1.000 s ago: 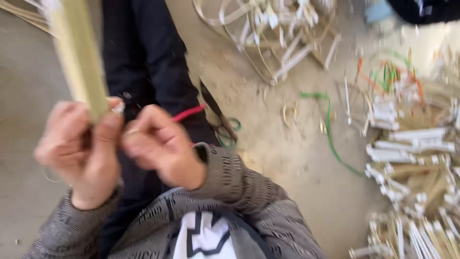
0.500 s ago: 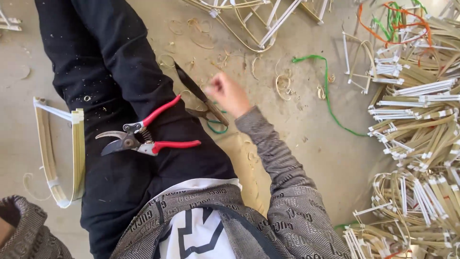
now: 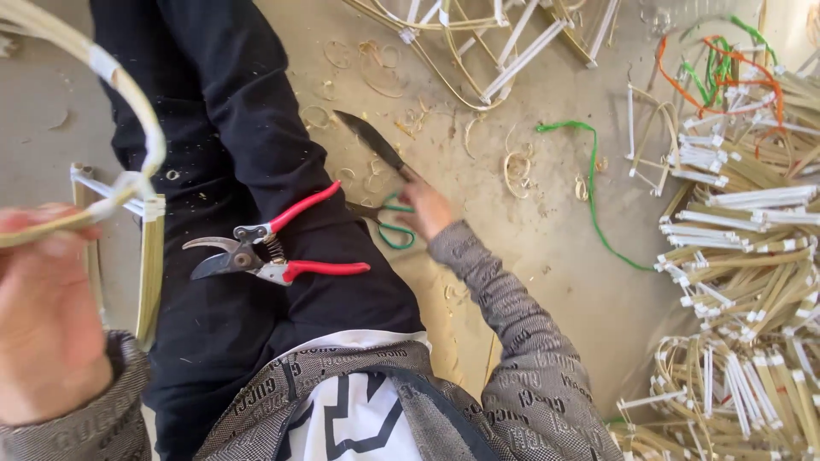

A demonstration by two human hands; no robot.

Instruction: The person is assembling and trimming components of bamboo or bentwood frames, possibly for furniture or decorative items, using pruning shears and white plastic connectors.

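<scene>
My left hand (image 3: pixel 47 329) is raised close to the camera at the left edge and grips a curved bamboo strip (image 3: pixel 128 102) bound with white tape. A taped bamboo frame (image 3: pixel 150 256) hangs beside my left leg. Red-handled pruning shears (image 3: pixel 265 254) lie on my black-trousered thigh, touched by neither hand. My right hand (image 3: pixel 424 209) reaches out to the sandy floor and closes on the handle of a dark-bladed knife (image 3: pixel 371 141). Scissors with green handles (image 3: pixel 391 229) lie right beside that hand.
Heaps of taped bamboo strips (image 3: pixel 752 256) fill the right side. A green cord (image 3: pixel 594 192) and orange cords (image 3: pixel 713 60) trail across the floor. Bamboo frames (image 3: pixel 504 47) lie at the top, and curled shavings (image 3: pixel 517 162) are scattered around the knife.
My left hand has risen into view holding the bamboo strip. My right hand has left the strip, reached to the floor and settled on the knife's handle. The shears stay on my lap.
</scene>
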